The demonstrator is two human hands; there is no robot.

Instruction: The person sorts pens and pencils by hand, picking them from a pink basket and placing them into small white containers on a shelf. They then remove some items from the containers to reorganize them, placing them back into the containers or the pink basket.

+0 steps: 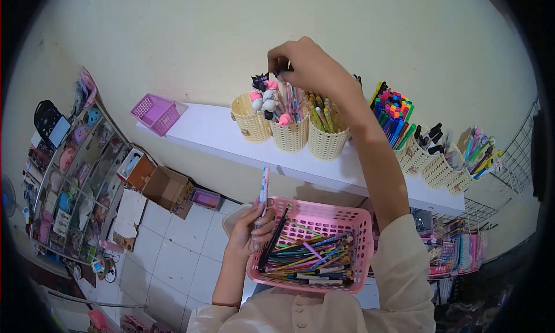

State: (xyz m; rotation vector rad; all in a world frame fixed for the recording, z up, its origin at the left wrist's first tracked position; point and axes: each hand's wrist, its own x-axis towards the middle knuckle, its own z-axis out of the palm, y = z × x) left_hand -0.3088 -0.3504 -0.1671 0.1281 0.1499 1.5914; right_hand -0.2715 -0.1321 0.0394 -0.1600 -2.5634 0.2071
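My left hand (254,226) is closed around a pale pink-and-blue patterned pen (265,185), held upright beside the pink basket (368,240). In that basket lie many loose pencils and pens (312,255), with a long black one leaning on its left side. My right hand (306,64) is raised over a cream woven cup (290,137), fingers pinched together at a small dark thing whose kind I cannot make out. Pens with pink, grey and black animal toppers (270,98) stand in this cup, just under my fingertips.
The cups stand on a white wall shelf (202,127). Left of my hand is another cream cup (251,127); to its right, a cup of pencils (328,142) and several of markers and pens. A purple basket (156,113) sits at the shelf's left end. Cardboard boxes (167,188) lie on the floor.
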